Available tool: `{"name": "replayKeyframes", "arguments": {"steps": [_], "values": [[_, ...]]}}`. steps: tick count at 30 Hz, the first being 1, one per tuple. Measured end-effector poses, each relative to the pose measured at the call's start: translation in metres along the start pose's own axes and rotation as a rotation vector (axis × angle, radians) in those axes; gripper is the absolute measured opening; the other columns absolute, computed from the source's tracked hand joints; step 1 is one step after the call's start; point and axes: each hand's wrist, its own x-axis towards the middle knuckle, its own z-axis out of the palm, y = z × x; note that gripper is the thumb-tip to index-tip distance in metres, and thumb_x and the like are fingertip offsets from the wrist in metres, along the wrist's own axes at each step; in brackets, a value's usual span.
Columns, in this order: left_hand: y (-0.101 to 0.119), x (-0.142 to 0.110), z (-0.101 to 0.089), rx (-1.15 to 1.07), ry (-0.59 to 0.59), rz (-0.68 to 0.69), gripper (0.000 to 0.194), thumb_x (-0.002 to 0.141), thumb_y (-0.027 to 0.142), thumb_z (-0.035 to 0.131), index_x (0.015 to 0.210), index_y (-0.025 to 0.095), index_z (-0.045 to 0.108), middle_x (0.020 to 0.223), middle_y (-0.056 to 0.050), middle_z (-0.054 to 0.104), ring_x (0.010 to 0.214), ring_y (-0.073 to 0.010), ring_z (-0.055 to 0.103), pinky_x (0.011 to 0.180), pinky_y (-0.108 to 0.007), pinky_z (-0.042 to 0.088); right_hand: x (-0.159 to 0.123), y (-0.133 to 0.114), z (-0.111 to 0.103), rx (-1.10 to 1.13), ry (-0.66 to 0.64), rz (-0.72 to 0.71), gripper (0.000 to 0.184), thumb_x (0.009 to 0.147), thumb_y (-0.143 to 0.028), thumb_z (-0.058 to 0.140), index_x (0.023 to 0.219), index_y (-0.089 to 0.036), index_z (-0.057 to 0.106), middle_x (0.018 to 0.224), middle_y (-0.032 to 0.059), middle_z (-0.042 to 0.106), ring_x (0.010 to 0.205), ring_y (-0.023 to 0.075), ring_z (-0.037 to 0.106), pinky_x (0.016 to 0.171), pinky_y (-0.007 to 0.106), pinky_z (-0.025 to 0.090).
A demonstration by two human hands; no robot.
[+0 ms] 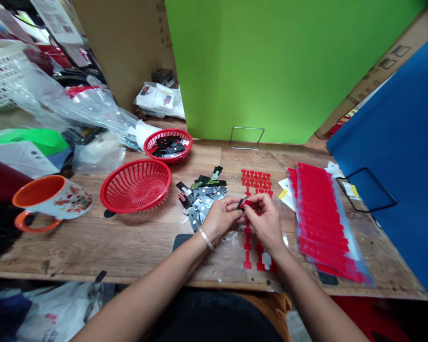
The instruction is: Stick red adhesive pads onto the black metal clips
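Right of the large basket [137, 186], both hands [219, 220] [266, 223] pinch a small black-and-red piece [241, 204], apparently light and stiff, best held by its edges.

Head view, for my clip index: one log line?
left hand: holds small dark piece | right hand: holds same piece | nearby: red shapes, piled flat pieces

Single head-worn view, facing forward and down, workbench [128, 244] close below
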Motion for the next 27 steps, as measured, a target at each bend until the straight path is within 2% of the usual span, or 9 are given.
{"name": "replayKeyframes", "arguments": {"steps": [14, 19, 22, 24, 27], "values": [[-0.001, -0.001, -0.001, 0.008, -0.025, 0.022, 0.031, 0.060, 0.013, 0.071, 0.090, 0.010, 0.062, 0.077, -0.006, 0.068, 0.064, -0.0116, 0.062, 0.065, -0.023, 0.049, -0.002, 0.004, 0.002, -0.034, 0.017, -0.009, 0.013, 0.075, -0.026, 0.058, 0.084, -0.021, 0.050, 0.075, -0.0008, 0.056, 0.059, 0.0118, 0.055, 0.050, 0.022, 0.047], [-0.004, 0.000, -0.001, 0.016, 0.040, 0.059, 0.028, 0.062, 0.023, 0.072, 0.085, 0.011, 0.062, 0.068, -0.003, 0.067, 0.061, -0.0134, 0.062, 0.063, -0.026, 0.050, -0.007, 0.000, 0.004, -0.056, 0.001, -0.035, 0.012, 0.080, -0.030, 0.053, 0.087, -0.020, 0.052, 0.076, 0.0002, 0.057, 0.058, 0.0117, 0.056, 0.051, 0.023, 0.047], [-0.004, 0.001, 0.000, 0.033, 0.062, 0.092, 0.027, 0.062, 0.023, 0.072, 0.084, 0.011, 0.062, 0.070, -0.004, 0.068, 0.063, -0.0142, 0.063, 0.062, -0.025, 0.051, -0.010, -0.005, 0.002, -0.170, 0.023, -0.125, 0.010, 0.082, -0.028, 0.051, 0.087, -0.021, 0.055, 0.081, 0.0022, 0.057, 0.066, 0.0137, 0.057, 0.058, 0.026, 0.048], [-0.003, 0.000, 0.002, 0.041, 0.057, 0.108, 0.027, 0.063, 0.023, 0.071, 0.086, 0.011, 0.062, 0.072, -0.005, 0.068, 0.062, -0.0136, 0.063, 0.061, -0.024, 0.051, -0.008, -0.008, 0.000, -0.251, 0.075, -0.212, 0.009, 0.081, -0.026, 0.052, 0.086, -0.020, 0.057, 0.094, 0.0061, 0.055, 0.079, 0.0164, 0.056, 0.063, 0.028, 0.048], [-0.002, -0.002, 0.004, 0.052, 0.036, 0.106, 0.027, 0.065, 0.022, 0.069, 0.089, 0.010, 0.062, 0.071, -0.005, 0.068, 0.059, -0.0124, 0.063, 0.060, -0.023, 0.051, -0.003, -0.012, -0.003, -0.295, 0.135, -0.273, 0.007, 0.079, -0.024, 0.053, 0.080, -0.019, 0.058, 0.103, 0.0086, 0.051, 0.087, 0.0181, 0.054, 0.064, 0.027, 0.047]]}}
